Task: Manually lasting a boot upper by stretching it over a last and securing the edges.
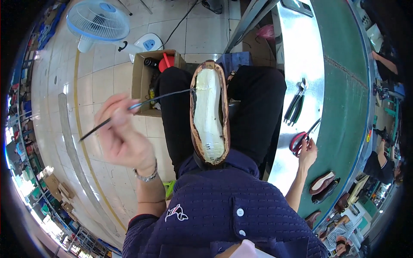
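Note:
A brown leather shoe rests sole up between my thighs, toe and heel in line with my body. Its pale insole shows inside a rough, turned-in leather edge. From its left edge a dark waxed thread runs taut to my left hand, which is raised out to the left. The fingers pinch the thread, and its loose end sticks out beyond them. Off to the right, over the bench, my right hand has its fingers closed at the red handles of a pair of scissors, blades pointing away from me.
Black-handled pliers lie on the shiny metal bench strip, with a phone farther off. Shoes sit on the green bench top. Ahead left are an open carton and a fan. People work beyond the bench.

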Demonstrator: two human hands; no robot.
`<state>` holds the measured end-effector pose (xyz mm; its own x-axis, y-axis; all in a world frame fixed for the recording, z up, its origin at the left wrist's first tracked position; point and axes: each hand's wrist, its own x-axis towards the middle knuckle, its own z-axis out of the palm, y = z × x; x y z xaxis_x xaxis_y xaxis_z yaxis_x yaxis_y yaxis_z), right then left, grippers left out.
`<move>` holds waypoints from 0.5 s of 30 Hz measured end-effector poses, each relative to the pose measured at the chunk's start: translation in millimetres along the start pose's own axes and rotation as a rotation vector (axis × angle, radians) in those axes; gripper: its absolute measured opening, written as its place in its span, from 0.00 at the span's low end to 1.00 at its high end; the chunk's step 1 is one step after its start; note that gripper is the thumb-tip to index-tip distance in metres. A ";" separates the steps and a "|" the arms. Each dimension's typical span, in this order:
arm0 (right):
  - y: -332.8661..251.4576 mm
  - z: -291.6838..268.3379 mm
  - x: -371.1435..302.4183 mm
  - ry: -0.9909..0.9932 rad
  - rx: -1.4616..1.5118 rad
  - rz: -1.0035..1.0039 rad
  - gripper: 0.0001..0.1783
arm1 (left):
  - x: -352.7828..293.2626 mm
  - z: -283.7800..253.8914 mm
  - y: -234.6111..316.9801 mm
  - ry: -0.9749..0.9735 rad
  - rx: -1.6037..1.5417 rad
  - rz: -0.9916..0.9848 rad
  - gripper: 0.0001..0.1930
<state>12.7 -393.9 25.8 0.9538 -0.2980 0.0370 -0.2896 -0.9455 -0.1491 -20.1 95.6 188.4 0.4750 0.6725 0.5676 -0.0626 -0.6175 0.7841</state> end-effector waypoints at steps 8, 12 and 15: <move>-127.6 4.1 56.7 -0.094 0.251 -0.129 0.35 | 41.5 -44.3 -36.7 0.220 0.101 0.048 0.09; -154.3 38.2 84.6 -0.107 -0.005 -0.125 0.44 | 23.6 -44.9 -114.9 -0.001 0.256 -0.107 0.10; -149.7 49.6 94.3 -0.085 -0.043 -0.148 0.44 | 1.6 -57.2 -178.0 -0.075 0.515 -0.095 0.15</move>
<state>149.9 -273.9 2.6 0.9891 -0.1446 -0.0281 -0.1468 -0.9835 -0.1061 -58.4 229.9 64.1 0.5203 0.7159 0.4657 0.4140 -0.6884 0.5957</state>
